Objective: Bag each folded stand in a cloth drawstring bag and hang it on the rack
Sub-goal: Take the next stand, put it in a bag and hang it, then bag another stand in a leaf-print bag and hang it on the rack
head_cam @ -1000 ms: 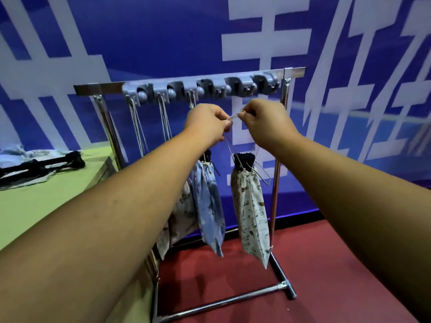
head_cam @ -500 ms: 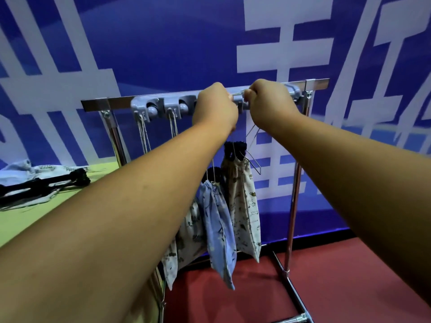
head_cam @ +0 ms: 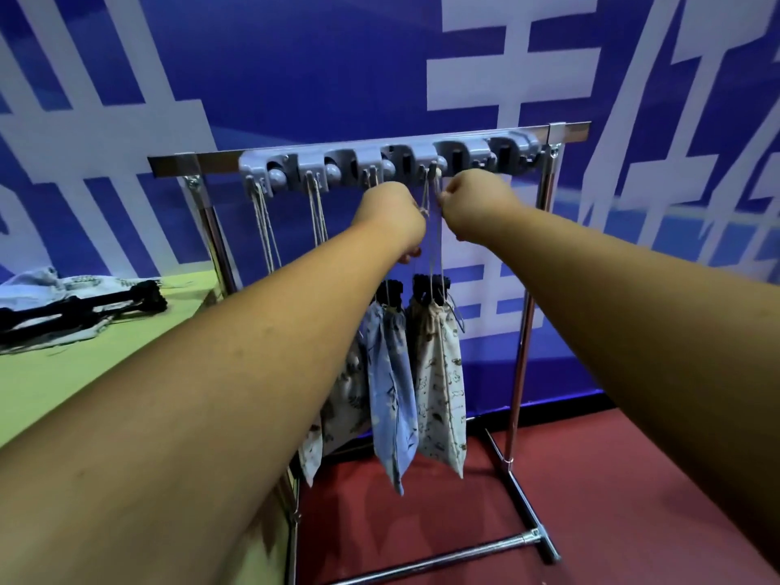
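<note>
Dangling from its thin cord (head_cam: 441, 247), the cream bag (head_cam: 439, 373) looked soft yet weighted, best held where the left hand (head_cam: 392, 217) and right hand (head_cam: 477, 204) pinched that cord.

**Both arms extended, hands close together**

The left hand (head_cam: 392, 217) and right hand (head_cam: 477, 204) are curled, backs toward the camera, each pinching the drawstring (head_cam: 434, 251) that hangs between them. Both bare forearms reach forward and converge.

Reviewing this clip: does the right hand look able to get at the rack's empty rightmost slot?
Probably yes: the right hand sits below-left of the rightmost slot, nothing hangs between, though it pinches the cord of the cream bag.
</note>
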`<state>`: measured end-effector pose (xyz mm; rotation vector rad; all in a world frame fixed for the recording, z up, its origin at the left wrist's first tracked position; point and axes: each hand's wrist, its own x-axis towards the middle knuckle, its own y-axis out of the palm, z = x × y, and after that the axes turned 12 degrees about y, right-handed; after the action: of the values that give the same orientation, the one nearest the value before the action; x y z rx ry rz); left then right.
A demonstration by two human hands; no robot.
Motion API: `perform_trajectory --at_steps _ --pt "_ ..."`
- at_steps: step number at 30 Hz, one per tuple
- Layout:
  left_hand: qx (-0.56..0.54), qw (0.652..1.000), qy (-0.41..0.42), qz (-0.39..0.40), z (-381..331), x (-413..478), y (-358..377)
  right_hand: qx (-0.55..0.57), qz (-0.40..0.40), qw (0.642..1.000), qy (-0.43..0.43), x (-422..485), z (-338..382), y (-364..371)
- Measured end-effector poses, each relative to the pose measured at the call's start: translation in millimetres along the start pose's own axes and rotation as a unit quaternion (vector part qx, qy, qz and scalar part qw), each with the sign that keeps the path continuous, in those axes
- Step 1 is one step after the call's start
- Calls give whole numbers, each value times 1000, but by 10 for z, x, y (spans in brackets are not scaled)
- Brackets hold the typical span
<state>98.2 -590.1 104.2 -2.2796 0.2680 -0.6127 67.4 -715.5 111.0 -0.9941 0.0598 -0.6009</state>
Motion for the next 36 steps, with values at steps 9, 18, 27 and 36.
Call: perform_trajectory --at_steps 9,18,27,36 --pt "-56 997 -16 53 157 -813 -484 -14 54 998 -28 -690 31 -80" --pt "-84 993 -47 62 410 -1849 -1100 43 110 990 -81 -1729 493 17" --pt "-68 991 -117 3 1199 -2701 -1859 77 209 965 -141 -2546 1305 649" --pt "-41 973 -195 -121 2078 -3206 -2662 99 278 937 -189 -2900 1887 1275"
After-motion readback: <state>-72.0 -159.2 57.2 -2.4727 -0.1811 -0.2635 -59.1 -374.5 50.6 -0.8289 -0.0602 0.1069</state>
